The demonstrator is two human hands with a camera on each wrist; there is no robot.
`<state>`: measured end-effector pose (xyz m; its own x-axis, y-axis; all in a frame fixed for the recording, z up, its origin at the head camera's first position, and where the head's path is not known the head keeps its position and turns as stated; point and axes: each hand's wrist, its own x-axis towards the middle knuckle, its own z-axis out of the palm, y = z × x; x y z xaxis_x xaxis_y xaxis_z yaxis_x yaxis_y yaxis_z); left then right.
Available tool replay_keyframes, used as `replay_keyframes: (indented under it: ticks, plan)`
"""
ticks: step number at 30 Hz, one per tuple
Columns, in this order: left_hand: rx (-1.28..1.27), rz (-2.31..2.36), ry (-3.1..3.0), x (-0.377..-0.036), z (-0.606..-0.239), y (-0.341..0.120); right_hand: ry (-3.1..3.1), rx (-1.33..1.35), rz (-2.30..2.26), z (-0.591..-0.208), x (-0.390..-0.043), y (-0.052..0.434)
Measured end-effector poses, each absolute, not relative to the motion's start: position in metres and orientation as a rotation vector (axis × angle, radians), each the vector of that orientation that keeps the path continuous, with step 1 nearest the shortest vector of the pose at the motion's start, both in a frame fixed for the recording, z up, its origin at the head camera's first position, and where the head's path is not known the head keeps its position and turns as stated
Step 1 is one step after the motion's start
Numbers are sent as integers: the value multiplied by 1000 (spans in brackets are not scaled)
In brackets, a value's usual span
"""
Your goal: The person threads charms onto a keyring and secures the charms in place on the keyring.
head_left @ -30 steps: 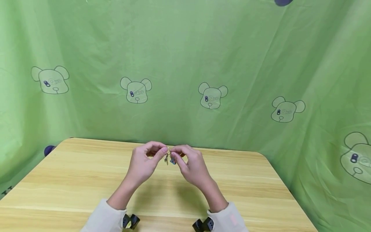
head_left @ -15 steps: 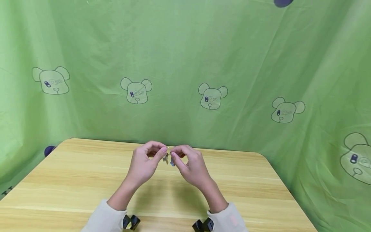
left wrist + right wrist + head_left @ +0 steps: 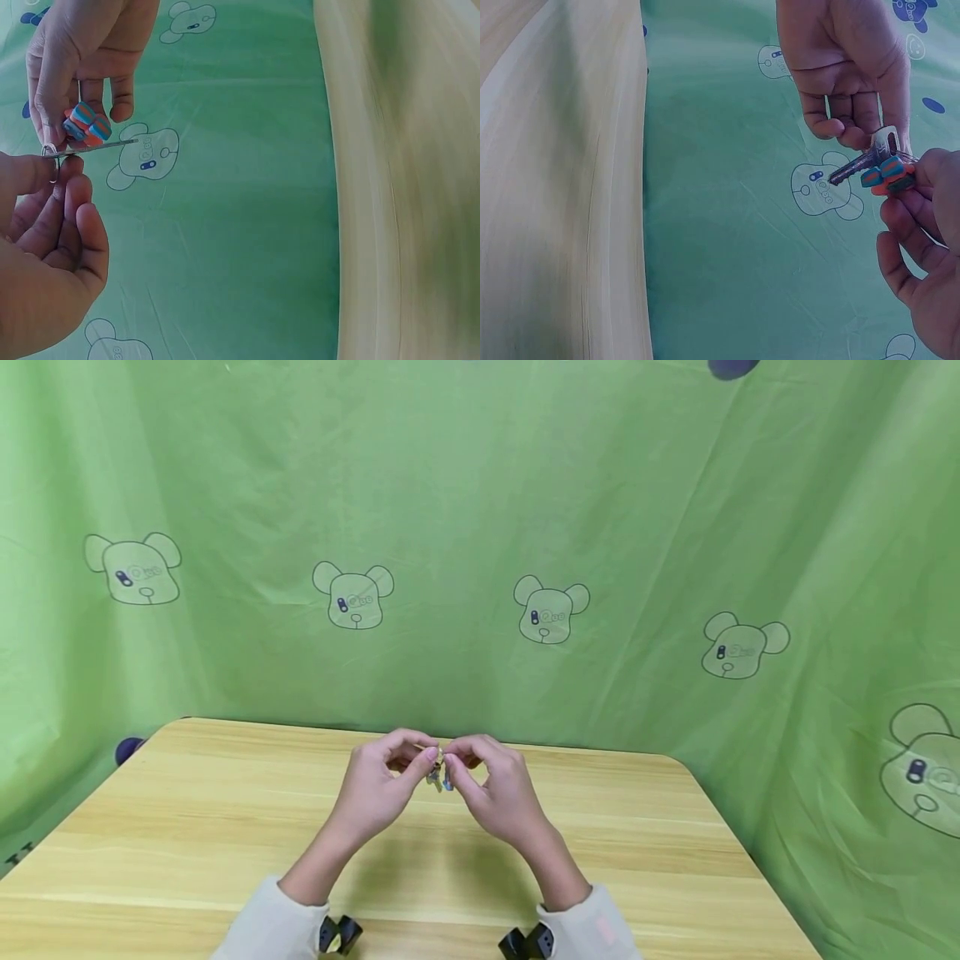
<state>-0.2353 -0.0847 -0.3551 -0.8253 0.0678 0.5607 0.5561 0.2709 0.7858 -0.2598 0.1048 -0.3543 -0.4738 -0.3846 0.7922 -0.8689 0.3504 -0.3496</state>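
Two hands meet above far middle of table [image 3: 187,827]. Left hand [image 3: 375,793] sits left, right hand [image 3: 498,793] right, fingertips together. Key [image 3: 859,161] and small charm [image 3: 886,174] hang between them, off tabletop. Curtain [image 3: 480,510] stands behind table, wrapping round left and right sides. Wrist cameras [image 3: 341,935] lie at near edge, below sleeves [image 3: 270,927].

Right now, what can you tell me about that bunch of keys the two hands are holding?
The bunch of keys is small: a silver metal key whose blade points sideways, plus orange-and-teal striped plastic pieces on a thin ring. It hangs in the air above the wooden table, touching nothing but fingers. The left hand and right hand both pinch it from opposite sides.
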Motion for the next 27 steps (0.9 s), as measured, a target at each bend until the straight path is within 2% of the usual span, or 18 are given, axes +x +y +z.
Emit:
replay_keyframes:
  ticks: [27]
  plan:
    - [-499, -1628, -2062, -234, -353, -84, -2023, 1117, 1090, -353, -257, 102]
